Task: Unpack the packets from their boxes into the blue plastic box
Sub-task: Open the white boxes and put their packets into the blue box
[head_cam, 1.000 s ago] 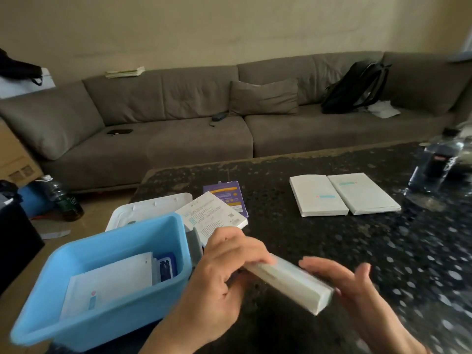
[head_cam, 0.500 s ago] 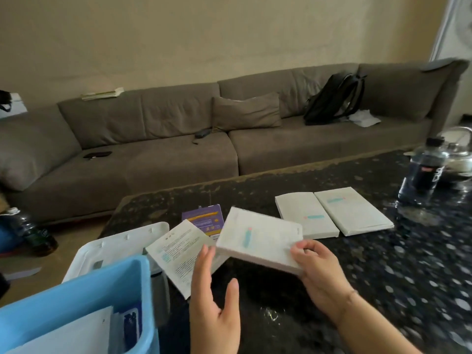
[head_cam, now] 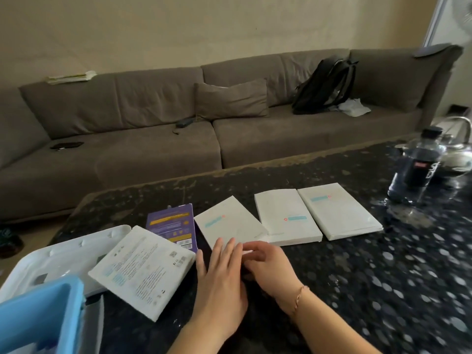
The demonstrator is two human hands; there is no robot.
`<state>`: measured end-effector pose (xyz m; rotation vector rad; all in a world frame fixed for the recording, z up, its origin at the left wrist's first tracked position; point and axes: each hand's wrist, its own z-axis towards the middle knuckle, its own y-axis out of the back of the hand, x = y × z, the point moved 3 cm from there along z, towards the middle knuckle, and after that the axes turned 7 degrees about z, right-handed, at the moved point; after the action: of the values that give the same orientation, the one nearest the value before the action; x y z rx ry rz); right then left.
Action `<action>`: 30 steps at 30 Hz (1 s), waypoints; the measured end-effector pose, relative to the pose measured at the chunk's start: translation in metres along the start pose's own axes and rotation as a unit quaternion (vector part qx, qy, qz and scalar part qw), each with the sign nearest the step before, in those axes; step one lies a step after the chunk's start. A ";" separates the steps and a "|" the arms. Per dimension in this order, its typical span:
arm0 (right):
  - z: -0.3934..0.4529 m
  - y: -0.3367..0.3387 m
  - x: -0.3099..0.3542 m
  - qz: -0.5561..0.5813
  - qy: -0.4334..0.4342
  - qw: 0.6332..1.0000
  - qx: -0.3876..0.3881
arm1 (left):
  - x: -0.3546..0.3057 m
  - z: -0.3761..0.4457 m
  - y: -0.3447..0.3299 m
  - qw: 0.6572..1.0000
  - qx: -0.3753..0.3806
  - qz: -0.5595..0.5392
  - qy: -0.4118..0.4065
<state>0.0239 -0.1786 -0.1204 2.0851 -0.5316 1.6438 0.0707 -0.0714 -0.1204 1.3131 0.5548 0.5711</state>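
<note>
On the dark table, your flat, empty left hand and loosely curled right hand touch a white box, probably aligning it with two others.

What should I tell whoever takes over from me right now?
Left hand: open, fingers flat on the near edge of the leftmost plain white flat box.
Right hand: fingers curled at that same box's near edge; actual grip unclear.
Two more white flat boxes lie to its right, on the dark speckled table.
Blue plastic box at bottom left, contents out of view.
Left: open the boxes, move packets into the blue box.
</note>
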 end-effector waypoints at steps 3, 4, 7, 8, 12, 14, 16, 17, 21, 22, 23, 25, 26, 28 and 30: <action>0.004 0.035 0.003 -0.094 0.060 0.991 -0.070 | -0.016 0.019 -0.010 0.999 -0.014 -0.002 -0.031; 0.005 0.050 0.003 -0.150 0.093 0.976 -0.125 | -0.024 0.027 -0.013 0.998 -0.016 -0.005 -0.054; 0.005 0.086 -0.002 -0.245 0.128 0.937 -0.214 | -0.048 0.056 -0.015 0.997 -0.021 0.034 -0.073; 0.007 0.094 -0.005 -0.262 0.109 0.936 -0.211 | -0.054 0.065 -0.014 0.997 -0.006 0.048 -0.054; 0.010 0.107 -0.014 -0.303 0.058 0.934 -0.181 | -0.064 0.087 -0.014 0.992 0.005 0.126 -0.003; 0.011 0.106 -0.011 -0.317 0.056 0.929 -0.184 | -0.067 0.094 -0.015 0.989 0.001 0.150 -0.008; 0.015 0.105 -0.009 -0.320 0.038 0.927 -0.192 | -0.074 0.098 -0.016 0.983 0.007 0.183 -0.015; 0.017 0.105 -0.008 -0.307 0.024 0.930 -0.198 | -0.077 0.099 -0.017 0.979 0.014 0.201 -0.016; 0.015 0.112 -0.005 -0.160 -0.001 0.957 -0.242 | -0.085 0.092 -0.021 0.974 0.018 0.224 -0.028; 0.013 0.115 -0.006 -0.126 0.001 0.959 -0.252 | -0.086 0.088 -0.021 0.976 0.017 0.216 -0.027; 0.010 0.118 -0.008 -0.098 0.005 0.960 -0.262 | -0.086 0.083 -0.021 0.977 0.013 0.209 -0.027; 0.005 0.127 -0.010 -0.037 0.010 0.962 -0.272 | -0.089 0.070 -0.018 0.981 -0.001 0.194 -0.034; 0.004 0.130 -0.012 -0.001 0.003 0.964 -0.265 | -0.090 0.063 -0.017 0.982 -0.005 0.187 -0.033; 0.000 0.134 -0.015 0.029 -0.018 0.975 -0.221 | -0.091 0.050 -0.014 0.984 -0.005 0.178 -0.033; -0.005 0.134 -0.022 -0.007 -0.032 0.986 -0.166 | -0.087 0.036 -0.013 0.985 -0.017 0.169 -0.038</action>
<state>-0.0582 -0.2872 -0.1274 1.8940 -0.7540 1.3756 0.0317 -0.1579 -0.1227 1.4001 0.2575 0.8025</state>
